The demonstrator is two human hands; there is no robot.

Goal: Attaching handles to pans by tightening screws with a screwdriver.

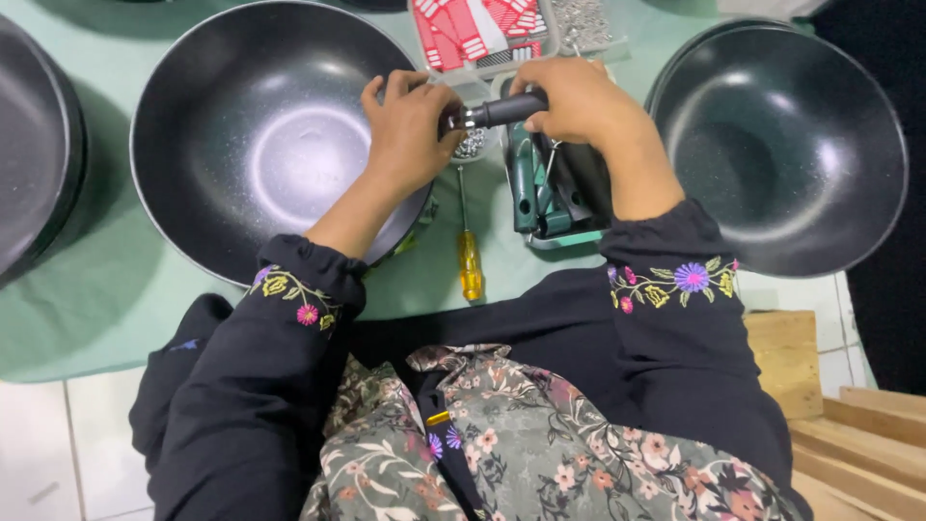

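Setting: small assembly workplace for cookware, likely a workshop floor. Evidence: several identical dark pans (256,135) laid out on a pale green cloth (87,289) spread over white floor tiles (58,444); a yellow-handled screwdriver (469,256); a clear tray of small metal parts (579,24); a stack of loose pan handles (545,188); wooden pallets (849,434) at right.

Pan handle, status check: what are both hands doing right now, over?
Left hand steadies the metal end, right hand gripping the black pan handle. Held above a tray of handles. Yellow screwdriver lies unused.
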